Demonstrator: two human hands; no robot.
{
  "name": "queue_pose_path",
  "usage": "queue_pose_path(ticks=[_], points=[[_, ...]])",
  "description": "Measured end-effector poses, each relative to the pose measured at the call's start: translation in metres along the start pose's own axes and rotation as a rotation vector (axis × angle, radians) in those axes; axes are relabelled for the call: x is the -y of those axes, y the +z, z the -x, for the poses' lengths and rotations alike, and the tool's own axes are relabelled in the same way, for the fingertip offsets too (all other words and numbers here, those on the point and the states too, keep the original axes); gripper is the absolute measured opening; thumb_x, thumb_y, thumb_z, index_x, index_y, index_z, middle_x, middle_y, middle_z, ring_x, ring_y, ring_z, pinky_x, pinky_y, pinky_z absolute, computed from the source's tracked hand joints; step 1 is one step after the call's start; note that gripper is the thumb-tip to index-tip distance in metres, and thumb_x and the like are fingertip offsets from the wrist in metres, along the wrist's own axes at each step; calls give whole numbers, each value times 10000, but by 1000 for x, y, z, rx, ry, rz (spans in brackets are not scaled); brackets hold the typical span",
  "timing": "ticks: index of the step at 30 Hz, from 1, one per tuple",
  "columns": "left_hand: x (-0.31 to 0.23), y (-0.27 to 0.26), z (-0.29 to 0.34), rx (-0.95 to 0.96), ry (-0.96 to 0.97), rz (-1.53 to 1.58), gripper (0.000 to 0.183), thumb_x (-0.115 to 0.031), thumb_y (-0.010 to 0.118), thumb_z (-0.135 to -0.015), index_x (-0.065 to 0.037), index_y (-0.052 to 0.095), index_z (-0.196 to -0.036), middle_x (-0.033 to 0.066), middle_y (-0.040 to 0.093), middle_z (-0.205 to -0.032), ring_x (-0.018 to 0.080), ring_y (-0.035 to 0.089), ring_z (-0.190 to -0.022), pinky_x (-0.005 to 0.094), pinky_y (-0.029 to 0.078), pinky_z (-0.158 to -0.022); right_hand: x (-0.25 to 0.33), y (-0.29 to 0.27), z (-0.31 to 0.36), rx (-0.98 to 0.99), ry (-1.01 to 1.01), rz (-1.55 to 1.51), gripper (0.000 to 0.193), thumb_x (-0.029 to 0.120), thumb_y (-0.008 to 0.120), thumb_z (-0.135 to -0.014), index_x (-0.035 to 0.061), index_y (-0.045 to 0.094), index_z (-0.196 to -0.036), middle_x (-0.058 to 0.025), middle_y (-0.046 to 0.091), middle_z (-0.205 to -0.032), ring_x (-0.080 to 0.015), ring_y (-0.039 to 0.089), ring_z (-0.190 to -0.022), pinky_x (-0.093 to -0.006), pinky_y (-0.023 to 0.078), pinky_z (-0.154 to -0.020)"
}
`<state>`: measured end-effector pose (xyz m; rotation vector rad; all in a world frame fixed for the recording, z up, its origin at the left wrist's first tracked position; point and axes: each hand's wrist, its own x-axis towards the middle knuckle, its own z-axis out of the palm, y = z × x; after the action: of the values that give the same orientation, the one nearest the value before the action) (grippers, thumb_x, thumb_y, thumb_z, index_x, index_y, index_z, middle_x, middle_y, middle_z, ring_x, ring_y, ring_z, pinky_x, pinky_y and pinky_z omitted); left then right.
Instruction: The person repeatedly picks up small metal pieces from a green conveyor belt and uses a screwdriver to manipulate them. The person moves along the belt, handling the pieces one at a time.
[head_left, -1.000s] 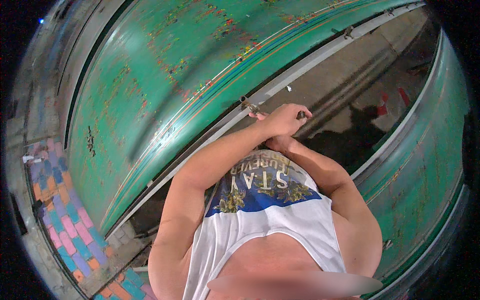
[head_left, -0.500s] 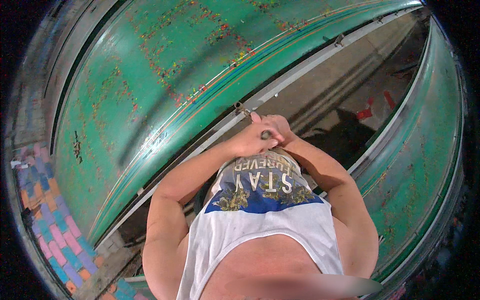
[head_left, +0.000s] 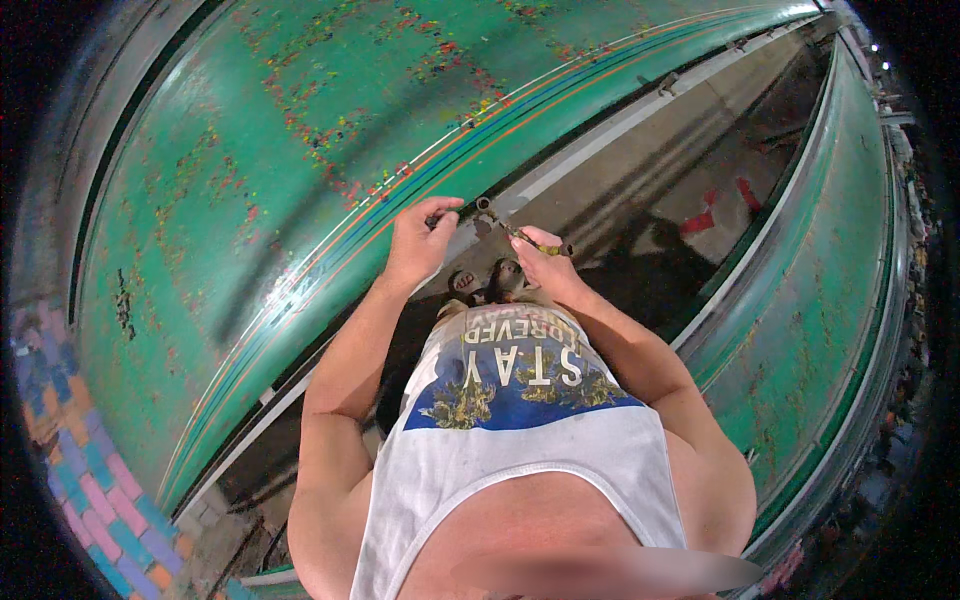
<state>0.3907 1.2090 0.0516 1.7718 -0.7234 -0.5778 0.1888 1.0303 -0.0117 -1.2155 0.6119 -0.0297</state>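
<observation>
The left hand (head_left: 415, 240), at ten to eleven o'clock from mid-view, has its fingers curled around a small dark object (head_left: 436, 219) whose kind I cannot tell. The right hand (head_left: 548, 266), at two o'clock, pinches a slim, yellow-stained rod (head_left: 553, 249); whether this joins the metal ring (head_left: 486, 209) at ten to eleven o'clock from that hand is unclear. That ring lies beside the pale rail (head_left: 575, 166) edging the paint-spattered green tabletop (head_left: 310, 200). Shoes (head_left: 464, 283) show between the hands, toward six o'clock from the ring.
</observation>
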Motion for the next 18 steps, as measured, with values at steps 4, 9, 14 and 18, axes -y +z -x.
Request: queue_pose_path(ticks=[4, 9, 14, 18], points=[[-2, 14, -17, -24, 293, -277, 373, -136, 813, -884, -105, 781, -1255, 79, 784, -1128, 264, 733, -873, 382, 576, -776, 15, 14, 5, -10, 105, -263, 242, 263, 652, -1095, 154, 547, -905, 75, 434, -651, -53, 359, -511, -269, 268, -458], [-16, 20, -31, 114, 174, -347, 365, -158, 849, -850, -151, 805, -1213, 84, 780, -1200, 283, 734, -850, 389, 585, -772, 11, 18, -1, 141, 253, -762, 268, 283, 624, -1104, 167, 510, -890, 62, 380, -623, -83, 340, -490, -292, 252, -451], [-17, 22, -40, 151, 141, -380, 338, -164, 868, -831, -136, 814, -1164, 88, 783, -1169, 276, 717, -772, 387, 584, -745, 3, 21, -6, 142, 254, -809, 208, 304, 648, -1083, 161, 555, -965, 7, 495, -633, -153, 466, -490, -334, 346, -457], [-5, 23, -43, 145, 209, -330, 342, -162, 882, -817, -135, 815, -1152, 94, 788, -1142, 269, 717, -777, 380, 581, -734, 3, 16, -7, -256, -459, 1348, 298, 335, 698, -1033, 105, 635, -1212, -158, 716, -748, -333, 726, -668, -468, 555, -577]])
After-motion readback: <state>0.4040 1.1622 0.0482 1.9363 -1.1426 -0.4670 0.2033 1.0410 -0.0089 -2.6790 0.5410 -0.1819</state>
